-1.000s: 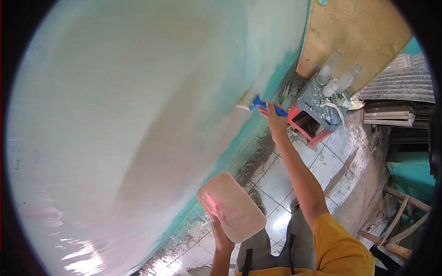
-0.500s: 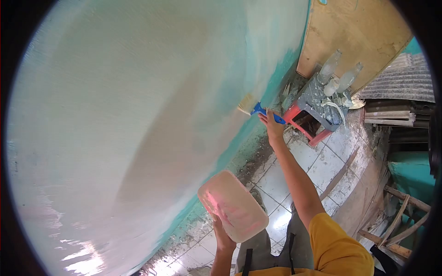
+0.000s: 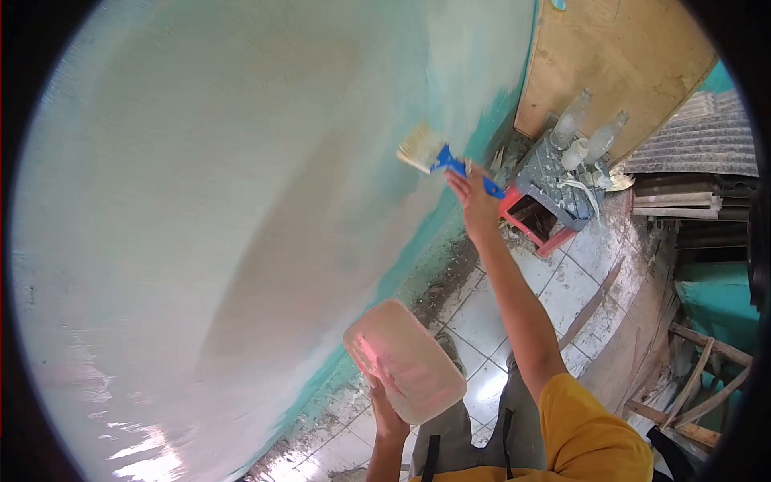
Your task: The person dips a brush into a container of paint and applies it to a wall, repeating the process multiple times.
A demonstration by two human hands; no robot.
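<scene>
Blue-handled flat paintbrush (image 3: 438,158) sits gripped in the right hand (image 3: 475,205), bristles at the pale wall (image 3: 241,201); left hand (image 3: 385,410) grasps a translucent plastic tub (image 3: 404,360) near; most looks coated, a turquoise strip (image 3: 474,136) at far right remains, I judge.

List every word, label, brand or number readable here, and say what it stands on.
None can be read in the head view.
Paintbrush in the right hand: blue handle, no legible marking.
Plastic tub in the left hand: no print visible.
Bottles on the stool: no labels that can be made out.
</scene>
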